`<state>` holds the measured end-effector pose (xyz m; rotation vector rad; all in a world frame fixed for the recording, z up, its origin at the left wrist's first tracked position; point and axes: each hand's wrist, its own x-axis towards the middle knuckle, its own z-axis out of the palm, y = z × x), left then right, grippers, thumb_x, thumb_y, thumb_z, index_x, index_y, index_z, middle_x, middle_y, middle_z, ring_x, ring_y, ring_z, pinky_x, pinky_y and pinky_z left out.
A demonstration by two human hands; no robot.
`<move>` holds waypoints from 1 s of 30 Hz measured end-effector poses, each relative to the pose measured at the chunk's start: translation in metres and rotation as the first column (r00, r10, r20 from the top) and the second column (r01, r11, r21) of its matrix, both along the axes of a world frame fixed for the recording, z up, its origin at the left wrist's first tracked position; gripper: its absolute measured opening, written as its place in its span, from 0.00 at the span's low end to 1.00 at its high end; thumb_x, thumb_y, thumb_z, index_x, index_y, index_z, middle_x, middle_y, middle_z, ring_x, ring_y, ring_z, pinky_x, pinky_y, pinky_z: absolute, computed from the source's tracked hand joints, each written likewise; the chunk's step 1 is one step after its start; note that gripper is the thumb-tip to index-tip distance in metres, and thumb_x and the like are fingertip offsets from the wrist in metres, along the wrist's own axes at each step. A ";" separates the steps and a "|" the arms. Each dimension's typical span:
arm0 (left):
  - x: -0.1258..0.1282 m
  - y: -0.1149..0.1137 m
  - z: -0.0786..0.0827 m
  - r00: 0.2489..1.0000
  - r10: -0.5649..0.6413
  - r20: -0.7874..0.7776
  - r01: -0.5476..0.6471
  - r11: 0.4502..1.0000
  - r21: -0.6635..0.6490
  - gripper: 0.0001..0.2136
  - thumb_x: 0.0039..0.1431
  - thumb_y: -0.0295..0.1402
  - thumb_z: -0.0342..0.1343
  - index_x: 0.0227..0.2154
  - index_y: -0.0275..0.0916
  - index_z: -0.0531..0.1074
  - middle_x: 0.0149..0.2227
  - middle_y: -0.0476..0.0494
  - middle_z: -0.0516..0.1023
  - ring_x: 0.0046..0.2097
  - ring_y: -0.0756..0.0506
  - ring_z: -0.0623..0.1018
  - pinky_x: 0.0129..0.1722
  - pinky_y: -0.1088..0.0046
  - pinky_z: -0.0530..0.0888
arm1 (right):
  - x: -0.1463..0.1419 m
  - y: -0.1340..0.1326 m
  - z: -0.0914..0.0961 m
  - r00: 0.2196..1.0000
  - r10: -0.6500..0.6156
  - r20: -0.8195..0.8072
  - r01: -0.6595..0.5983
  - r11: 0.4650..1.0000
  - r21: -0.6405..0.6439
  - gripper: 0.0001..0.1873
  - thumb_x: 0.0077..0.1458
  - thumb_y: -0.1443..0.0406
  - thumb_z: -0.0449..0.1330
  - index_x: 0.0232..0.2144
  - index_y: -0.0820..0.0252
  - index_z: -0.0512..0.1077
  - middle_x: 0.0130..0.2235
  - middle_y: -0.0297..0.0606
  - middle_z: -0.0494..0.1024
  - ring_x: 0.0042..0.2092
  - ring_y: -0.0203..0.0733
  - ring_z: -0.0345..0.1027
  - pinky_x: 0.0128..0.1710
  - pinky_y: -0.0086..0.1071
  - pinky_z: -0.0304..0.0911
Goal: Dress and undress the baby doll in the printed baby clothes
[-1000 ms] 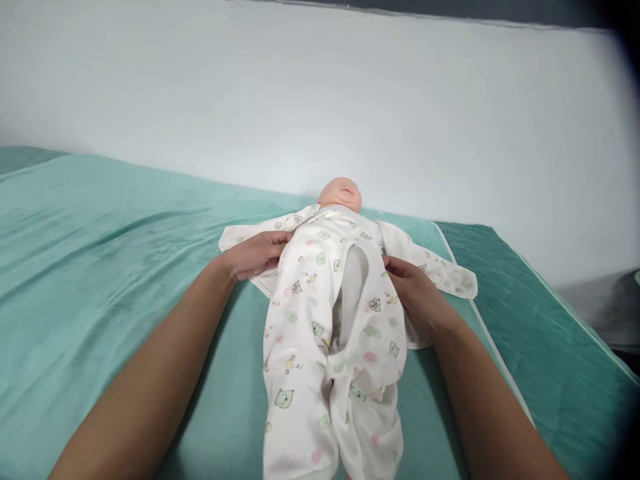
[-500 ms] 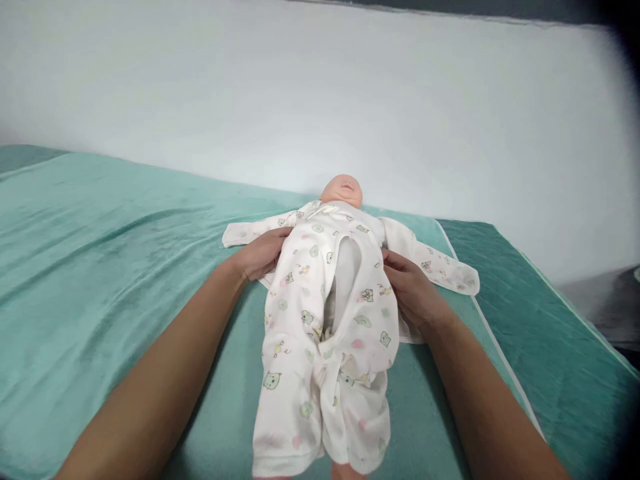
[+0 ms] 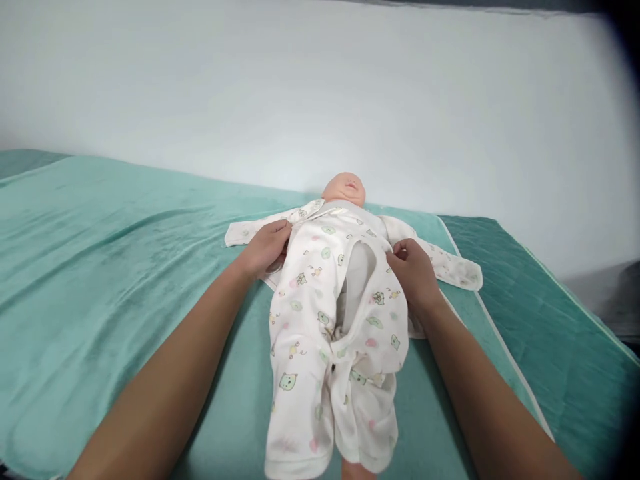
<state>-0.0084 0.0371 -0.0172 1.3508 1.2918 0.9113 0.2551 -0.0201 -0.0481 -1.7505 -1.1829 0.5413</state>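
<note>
A baby doll (image 3: 344, 188) lies on its back on a teal blanket (image 3: 100, 267), head toward the wall. It wears a white printed romper (image 3: 310, 313) that gapes open down the front. My left hand (image 3: 265, 248) grips the romper's fabric at the doll's left side, near the empty sleeve. My right hand (image 3: 413, 270) pinches the romper's edge at the doll's other shoulder, fingers curled. Both forearms reach in from the bottom of the view.
A white wall (image 3: 320, 100) rises directly behind the bed. The blanket's white-trimmed edge (image 3: 495, 347) runs down the right, with a darker green cover (image 3: 560, 333) beyond it. The romper's right sleeve (image 3: 457, 270) lies spread flat on the blanket.
My right hand has moved up from the doll's side to its shoulder and closed into a pinch. The romper's legs have shifted slightly. My left hand stays at the same side.
</note>
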 end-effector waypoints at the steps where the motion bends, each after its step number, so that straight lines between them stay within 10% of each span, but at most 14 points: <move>1: 0.000 0.000 0.000 0.998 0.053 -0.030 -0.052 0.998 0.025 0.10 0.57 0.36 0.52 0.23 0.40 0.62 0.18 0.55 0.58 0.16 0.55 0.56 0.16 0.78 0.49 | 0.001 0.002 -0.001 0.999 -0.020 0.030 0.021 1.000 -0.007 0.06 0.46 0.65 0.58 0.27 0.55 0.62 0.23 0.27 0.68 0.26 0.36 0.59 0.28 0.30 0.53; 8: 0.001 0.009 -0.011 0.953 0.192 -0.234 -0.146 0.969 0.200 0.08 0.55 0.35 0.49 0.23 0.41 0.61 0.19 0.53 0.60 0.21 0.52 0.59 0.21 0.76 0.56 | 0.003 0.007 -0.001 0.996 0.054 0.069 -0.047 0.995 -0.090 0.13 0.49 0.60 0.57 0.37 0.58 0.75 0.37 0.41 0.81 0.37 0.47 0.73 0.36 0.35 0.62; 16: 0.000 0.014 -0.007 0.941 -0.063 -0.334 0.122 0.980 0.158 0.07 0.49 0.37 0.55 0.27 0.39 0.74 0.29 0.45 0.78 0.32 0.45 0.73 0.31 0.71 0.67 | -0.006 0.002 0.008 0.921 0.305 -0.244 -0.322 0.946 -0.031 0.15 0.50 0.60 0.59 0.38 0.59 0.80 0.33 0.34 0.83 0.33 0.44 0.72 0.33 0.33 0.65; 23: 0.005 0.003 -0.006 0.964 -0.262 0.053 0.265 0.963 -0.058 0.14 0.47 0.37 0.63 0.38 0.39 0.80 0.37 0.41 0.83 0.40 0.40 0.79 0.40 0.66 0.75 | -0.012 -0.001 0.010 0.726 0.356 -0.588 -0.355 0.927 0.122 0.22 0.42 0.62 0.67 0.44 0.56 0.78 0.39 0.38 0.83 0.39 0.49 0.76 0.39 0.39 0.71; 30: 0.014 -0.002 -0.009 0.937 -0.155 0.313 0.202 0.971 -0.124 0.14 0.50 0.34 0.64 0.41 0.38 0.78 0.38 0.40 0.83 0.41 0.41 0.80 0.40 0.67 0.77 | -0.012 -0.002 0.014 0.685 0.355 -0.637 -0.358 0.925 0.130 0.27 0.39 0.62 0.68 0.46 0.53 0.77 0.39 0.36 0.83 0.41 0.50 0.77 0.41 0.43 0.72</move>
